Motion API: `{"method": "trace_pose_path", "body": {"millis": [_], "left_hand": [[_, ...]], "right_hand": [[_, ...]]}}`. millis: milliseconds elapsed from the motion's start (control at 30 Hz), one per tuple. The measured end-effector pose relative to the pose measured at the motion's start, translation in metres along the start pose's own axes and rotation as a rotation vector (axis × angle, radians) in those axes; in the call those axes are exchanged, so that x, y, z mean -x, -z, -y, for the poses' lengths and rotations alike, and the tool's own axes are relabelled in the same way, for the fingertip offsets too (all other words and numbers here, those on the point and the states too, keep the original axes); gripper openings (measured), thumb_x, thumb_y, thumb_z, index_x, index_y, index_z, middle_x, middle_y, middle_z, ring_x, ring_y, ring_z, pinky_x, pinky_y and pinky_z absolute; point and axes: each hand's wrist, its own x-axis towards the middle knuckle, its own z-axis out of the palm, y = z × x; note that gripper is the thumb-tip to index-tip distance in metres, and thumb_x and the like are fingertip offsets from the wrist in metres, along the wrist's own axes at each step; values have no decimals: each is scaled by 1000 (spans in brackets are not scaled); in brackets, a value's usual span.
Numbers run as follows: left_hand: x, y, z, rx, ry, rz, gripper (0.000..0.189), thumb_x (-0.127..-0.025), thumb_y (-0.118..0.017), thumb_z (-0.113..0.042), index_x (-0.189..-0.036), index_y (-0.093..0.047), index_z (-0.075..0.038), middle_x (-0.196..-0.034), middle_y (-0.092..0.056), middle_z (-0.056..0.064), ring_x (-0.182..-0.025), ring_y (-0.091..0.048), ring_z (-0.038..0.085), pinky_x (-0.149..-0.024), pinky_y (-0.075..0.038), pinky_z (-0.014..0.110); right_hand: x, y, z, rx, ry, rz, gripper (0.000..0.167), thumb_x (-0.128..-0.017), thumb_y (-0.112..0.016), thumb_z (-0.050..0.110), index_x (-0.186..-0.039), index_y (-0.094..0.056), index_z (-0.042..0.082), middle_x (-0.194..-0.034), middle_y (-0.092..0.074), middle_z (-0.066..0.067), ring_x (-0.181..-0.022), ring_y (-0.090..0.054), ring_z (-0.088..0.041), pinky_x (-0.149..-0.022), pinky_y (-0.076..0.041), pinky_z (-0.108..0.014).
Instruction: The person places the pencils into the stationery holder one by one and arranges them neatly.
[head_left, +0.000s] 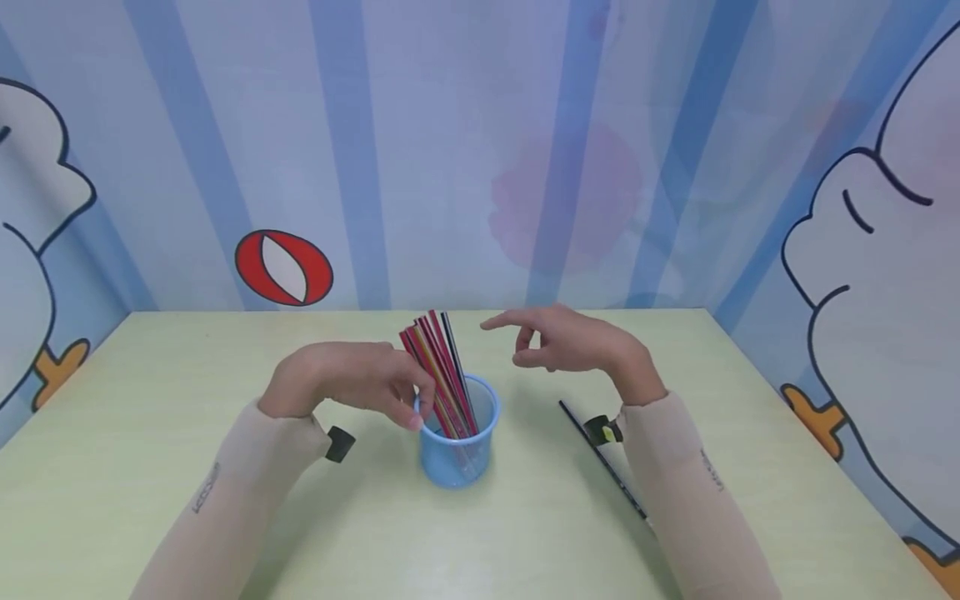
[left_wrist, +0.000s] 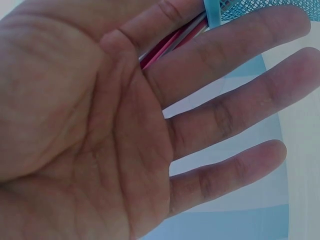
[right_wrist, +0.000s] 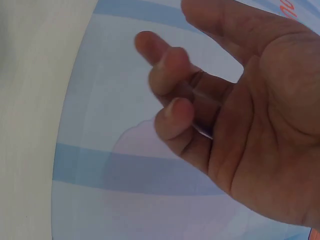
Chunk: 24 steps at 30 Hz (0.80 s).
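A light-blue pen cup (head_left: 455,458) with mesh sides stands on the table, holding several thin pencils (head_left: 447,375) in red, black and yellow that lean to the left. My left hand (head_left: 360,377) pinches the cup's left rim between thumb and index finger. In the left wrist view its other fingers (left_wrist: 240,110) stretch out straight beside the cup. My right hand (head_left: 573,340) hovers to the right of the pencils, holding nothing. Its index finger points left towards them, while the other fingers (right_wrist: 172,120) bend loosely inward. Below it a dark pencil (head_left: 603,462) lies on the table, its near end overlapped by the right sleeve.
The pale yellow table (head_left: 187,375) ends at a blue striped backdrop (head_left: 450,167), which shows a red oval figure (head_left: 285,267). Cartoon-printed panels flank both sides. Small black devices are worn at the left wrist (head_left: 340,444) and right wrist (head_left: 600,429).
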Motion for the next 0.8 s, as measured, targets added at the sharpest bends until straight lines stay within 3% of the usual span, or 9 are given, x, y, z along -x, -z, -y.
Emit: {"method": "trace_pose_path", "body": {"millis": [267, 467, 600, 800], "left_hand": [[3, -1, 1, 12, 8, -8, 6, -93, -73, -20, -93, -67, -20, -95, -65, -6, -86, -62, 11, -77, -50, 30], [3, -2, 2, 21, 3, -9, 6, -93, -73, -21, -93, -67, -19, -93, -65, -6, -85, -61, 11, -76, -50, 30], [1, -4, 3, 23, -6, -3, 7, -92, -74, -21, -93, -67, -18, -92, -66, -7, -83, -61, 11, -75, -50, 29], [0, -2, 2, -9, -23, -2, 7, -92, -73, -22, -93, -67, -19, -94, -66, -8, -84, -61, 10, -75, -50, 29]], "right_hand": [[7, 5, -12, 2, -165, 144, 48, -99, -61, 16, -144, -52, 30, -110, -65, -3, -74, -62, -20, -78, -51, -39], [8, 6, -35, -25, -241, 234, 34, -99, -61, 13, -132, -62, 21, -111, -67, -8, -79, -62, -25, -76, -52, -42], [10, 3, -47, -53, -299, 268, 33, -98, -63, 13, -131, -63, 18, -107, -68, -11, -76, -60, -26, -71, -51, -41], [12, 1, -54, -34, -443, 284, 34, -96, -67, 21, -129, -60, 24, -94, -64, -12, -67, -50, -22, -59, -40, -33]]}}
